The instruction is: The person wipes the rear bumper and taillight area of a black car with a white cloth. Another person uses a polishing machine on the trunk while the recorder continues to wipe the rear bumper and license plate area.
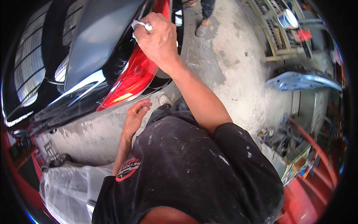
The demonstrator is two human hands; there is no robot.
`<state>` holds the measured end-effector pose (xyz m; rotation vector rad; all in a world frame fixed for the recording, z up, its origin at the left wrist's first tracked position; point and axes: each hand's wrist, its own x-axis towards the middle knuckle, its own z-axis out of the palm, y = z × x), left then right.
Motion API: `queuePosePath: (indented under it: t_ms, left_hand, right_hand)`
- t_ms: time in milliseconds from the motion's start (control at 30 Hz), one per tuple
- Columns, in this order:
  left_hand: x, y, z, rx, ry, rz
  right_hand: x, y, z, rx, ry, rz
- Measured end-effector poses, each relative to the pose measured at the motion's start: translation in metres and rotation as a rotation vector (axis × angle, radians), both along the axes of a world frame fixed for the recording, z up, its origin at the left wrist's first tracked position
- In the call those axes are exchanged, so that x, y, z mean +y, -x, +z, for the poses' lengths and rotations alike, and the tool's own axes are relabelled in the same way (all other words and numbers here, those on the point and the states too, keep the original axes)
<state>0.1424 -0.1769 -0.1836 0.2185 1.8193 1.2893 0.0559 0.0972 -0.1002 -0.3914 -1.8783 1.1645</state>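
Note:
My right hand is raised against the rear corner of a black car and grips a small white cloth, pressing it where the dark trunk lid meets the red tail light. My left hand hangs loose below the tail light with fingers slightly curled and apart, holding nothing. I wear a dark paint-spattered shirt.
Bare concrete floor spreads to the right. Another person's feet stand at the top. A detached silver body panel lies at the right, with wooden pallets, a white bucket and clutter nearby. White sheeting lies lower left.

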Motion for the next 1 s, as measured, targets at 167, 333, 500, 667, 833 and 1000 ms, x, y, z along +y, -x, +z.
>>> queuePosePath:
  t_ms: [167,333,500,667,833,1000]
  left_hand:
    - [-0.020,0.017,0.015,0.012,-0.021,-0.196]
    - [-0.020,0.020,0.024,0.019,-0.042,-0.287]
    - [-0.012,0.018,0.033,0.026,-0.040,-0.364]
    - [-0.019,0.019,0.025,0.028,-0.087,-0.325]
    - [-0.030,0.017,0.013,-0.054,-0.085,-0.299]
    - [-0.029,0.023,0.015,-0.034,-0.106,-0.319]
  right_hand:
    - [0.029,0.026,0.005,0.133,0.200,-0.195]
    - [-0.006,0.022,0.004,0.006,-0.033,-0.253]
    - [0.011,0.015,0.030,-0.048,0.287,-0.144]
    - [0.025,0.031,-0.007,0.081,0.256,-0.309]
    - [-0.012,0.021,-0.008,0.029,-0.017,-0.316]
    - [0.012,0.032,0.016,-0.023,0.006,-0.309]
